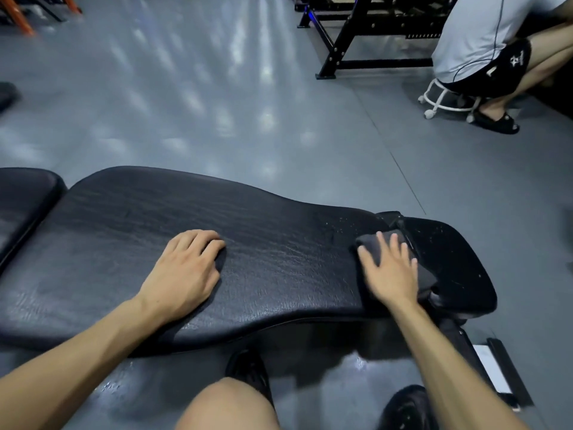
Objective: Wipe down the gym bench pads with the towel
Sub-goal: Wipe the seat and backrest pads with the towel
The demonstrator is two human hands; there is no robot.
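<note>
A: Where is the towel lying right now?

B: A dark folded towel (400, 259) is lying at the right end of the long back pad (279, 252), just where it is meeting the small end pad (455, 259). The right hand (389, 270) is pressing flat on it, fingers straight and spread, its grip released rather than curled.

A: And the other hand?

B: The left hand (186, 268) is resting on the middle of the back pad, fingers loosely bent, holding nothing, well apart from the towel.

A: Which way is the work lying?

B: The pad's long axis is running left to right. Most of it is stretching leftward from the towel, toward a 2nd pad, the seat pad (24, 206). The right hand is nearer, so I am judging a leftward sweep along that axis as likely.
</note>
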